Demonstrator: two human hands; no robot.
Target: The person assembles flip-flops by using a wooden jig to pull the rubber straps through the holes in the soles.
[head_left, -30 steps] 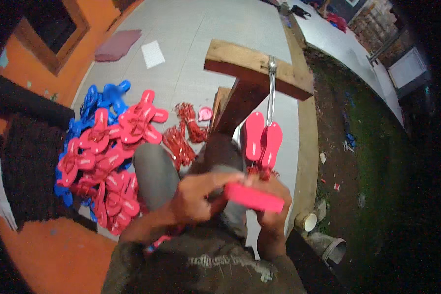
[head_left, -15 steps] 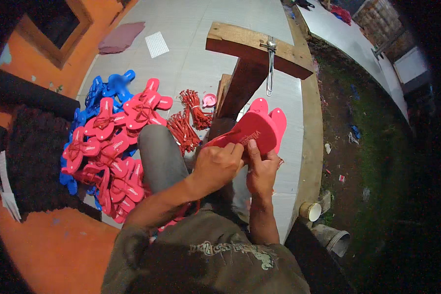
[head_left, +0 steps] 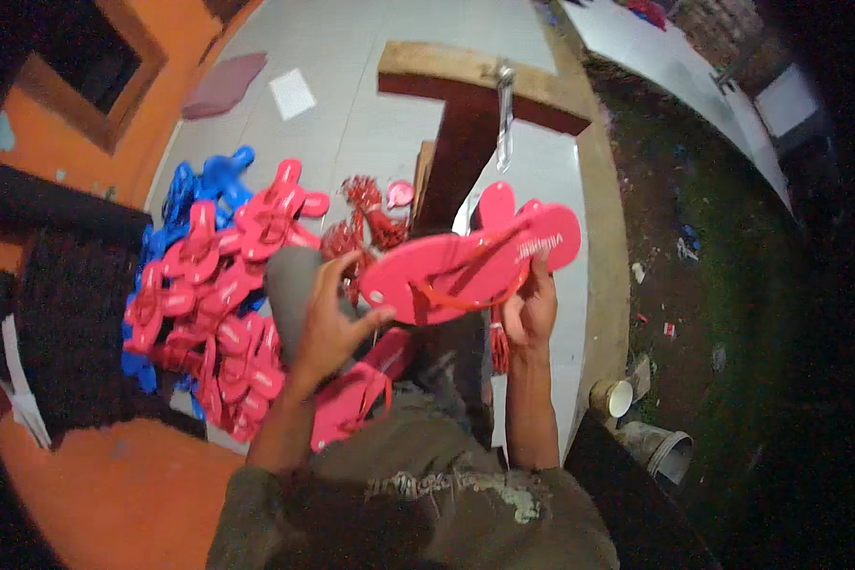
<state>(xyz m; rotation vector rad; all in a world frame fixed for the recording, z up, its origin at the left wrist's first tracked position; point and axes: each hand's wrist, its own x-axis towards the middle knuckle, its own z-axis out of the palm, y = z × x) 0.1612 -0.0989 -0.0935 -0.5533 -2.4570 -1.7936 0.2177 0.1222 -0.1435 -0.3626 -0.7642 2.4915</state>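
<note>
In front of me a pink flip-flop point(head_left: 456, 261) with red straps is held up sideways, its footbed showing. My right hand point(head_left: 530, 309) grips its right end, the thumb lying on the footbed. My left hand point(head_left: 337, 318) is spread in a wide curve round its left end, the thumb at the lower edge; whether the fingers touch it I cannot tell. Another pink flip-flop point(head_left: 347, 404) lies on my lap. Behind the held one, a pink sole point(head_left: 495, 203) shows beside the wooden T-shaped stand point(head_left: 446, 142). Red straps point(head_left: 500, 350) hang or lie below my right hand.
Left of my knee lies a heap of pink flip-flops point(head_left: 228, 294), with blue flip-flops point(head_left: 220, 180) behind. Bundled red straps point(head_left: 382, 223) and a small pink cup point(head_left: 400, 194) stand beyond my knee. A metal tool point(head_left: 505, 114) hangs from the stand. A bucket point(head_left: 670, 454) lies at right.
The flip-flop has been turned to lie sideways, showing its straps and full length. My left hand has moved left from its middle and spread open; my right hand has shifted to the right end.
</note>
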